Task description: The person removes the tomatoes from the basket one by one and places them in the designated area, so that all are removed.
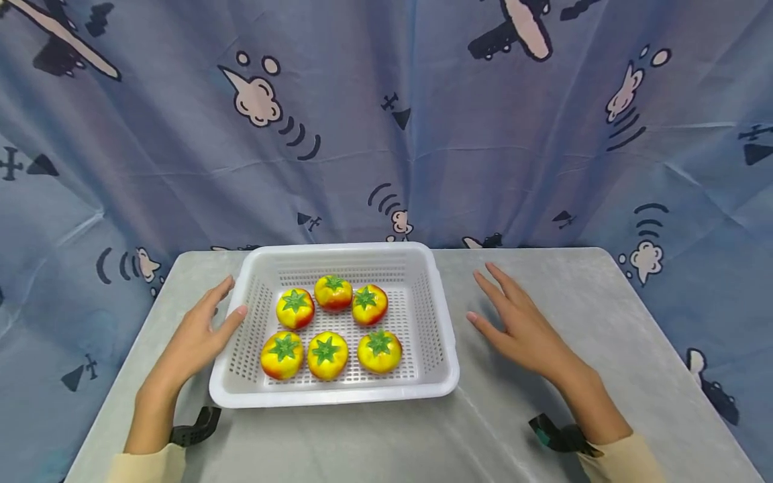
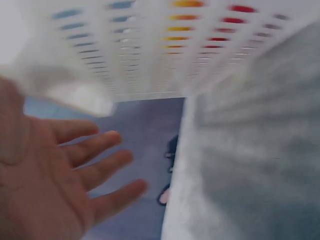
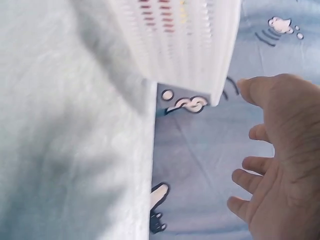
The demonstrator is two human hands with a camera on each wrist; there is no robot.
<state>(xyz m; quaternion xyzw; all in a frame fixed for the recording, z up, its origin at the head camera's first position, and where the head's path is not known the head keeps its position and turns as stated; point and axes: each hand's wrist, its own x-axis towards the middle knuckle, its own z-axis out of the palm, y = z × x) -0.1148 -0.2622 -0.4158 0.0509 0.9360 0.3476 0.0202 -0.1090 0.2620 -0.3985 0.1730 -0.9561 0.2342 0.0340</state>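
White basket [image 1: 332,397] is on the table [image 1: 604,315] between the two hands, nearer the left hand [image 1: 201,335] than the right hand [image 1: 521,329]. Long axis runs hand to hand, slightly skewed: the end by the right hand sits a touch farther from the wrists. Mouth up; I see no front or back to it. Inside, six yellow-red fruits [image 1: 328,355], two rows of three, leafy green tops up. Both hands released, fingers spread and loose, holding nothing. Left thumb overlaps the rim on its side in the head view; can't tell if it touches. Right hand is clear, bare table between it and the basket. My read: poised either side, nothing gripped. Next move, I'd judge, calls for bringing the right hand inward to match the left; keep things level, fruits could roll. Patterned curtain [image 1: 362,80] hangs beyond the fingertips.
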